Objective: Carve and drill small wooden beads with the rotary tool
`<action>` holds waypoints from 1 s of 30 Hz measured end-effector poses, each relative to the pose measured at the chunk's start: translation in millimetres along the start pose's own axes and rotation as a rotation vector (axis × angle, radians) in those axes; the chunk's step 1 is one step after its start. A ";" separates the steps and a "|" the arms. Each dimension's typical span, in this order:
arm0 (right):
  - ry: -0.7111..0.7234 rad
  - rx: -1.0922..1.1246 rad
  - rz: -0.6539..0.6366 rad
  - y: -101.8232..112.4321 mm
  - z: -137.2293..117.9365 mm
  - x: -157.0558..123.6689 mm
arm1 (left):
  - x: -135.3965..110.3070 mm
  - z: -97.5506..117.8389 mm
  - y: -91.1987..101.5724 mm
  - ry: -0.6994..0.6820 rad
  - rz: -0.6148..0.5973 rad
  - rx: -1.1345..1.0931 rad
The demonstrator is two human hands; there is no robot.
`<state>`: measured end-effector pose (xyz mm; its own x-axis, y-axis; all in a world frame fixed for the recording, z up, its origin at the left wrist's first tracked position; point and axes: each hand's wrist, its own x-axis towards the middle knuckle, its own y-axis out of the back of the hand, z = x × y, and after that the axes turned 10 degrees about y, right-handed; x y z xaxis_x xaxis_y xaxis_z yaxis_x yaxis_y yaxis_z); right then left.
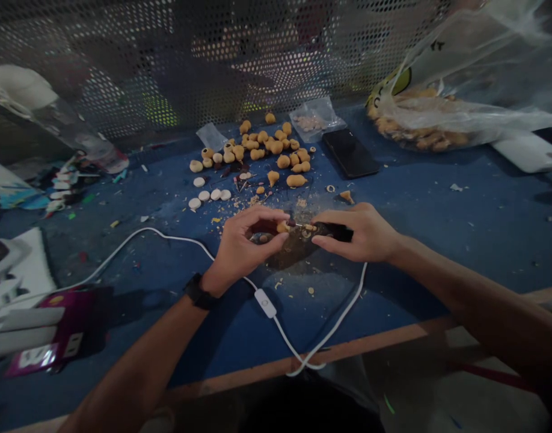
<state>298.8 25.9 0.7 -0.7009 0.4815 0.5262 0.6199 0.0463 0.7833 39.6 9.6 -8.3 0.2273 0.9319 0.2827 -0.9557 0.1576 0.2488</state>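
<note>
My left hand (246, 240) pinches a small tan gourd-shaped bead (282, 227) between thumb and fingers. My right hand (359, 233) grips a dark corded mini drill (332, 231), its thin metal bit reaching toward the bead. The bit's tip is partly hidden by my fingers. A white cable (276, 322) with an inline switch (265, 303) runs from the drill across the blue work surface (406, 240) and passes under my left wrist. Above my hands lies a loose heap of similar tan beads (269, 150), with several white discs (208, 195) beside it.
Crumbs and shavings litter the blue surface around my hands. A black phone (350, 153) and small plastic bags (314, 118) lie at the back. A clear bag of tan pieces (415, 117) sits back right, before a perforated metal screen (122, 60). Cluttered papers and packets (41, 307) lie at left.
</note>
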 end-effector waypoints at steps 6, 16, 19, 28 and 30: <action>-0.004 0.004 0.002 -1.1 0.6 0.5 | -0.8 0.6 -0.7 0.067 0.001 -0.056; -0.032 0.006 -0.023 -2.2 1.8 -0.6 | 0.7 1.0 3.2 0.018 -0.005 -0.039; -0.045 -0.007 -0.024 -2.6 1.0 -0.4 | 0.2 0.1 3.8 0.017 -0.006 -0.053; -0.044 -0.024 0.003 -4.2 0.8 -0.8 | 0.5 -0.8 4.0 0.054 0.004 -0.087; -0.046 -0.038 0.008 -5.0 0.6 -1.0 | 0.5 -0.5 3.6 0.068 0.001 -0.098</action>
<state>296.6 25.8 -3.9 -0.6784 0.5217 0.5173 0.6112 0.0099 0.7914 36.2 10.9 -7.8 0.2161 0.9515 0.2190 -0.9704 0.1844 0.1561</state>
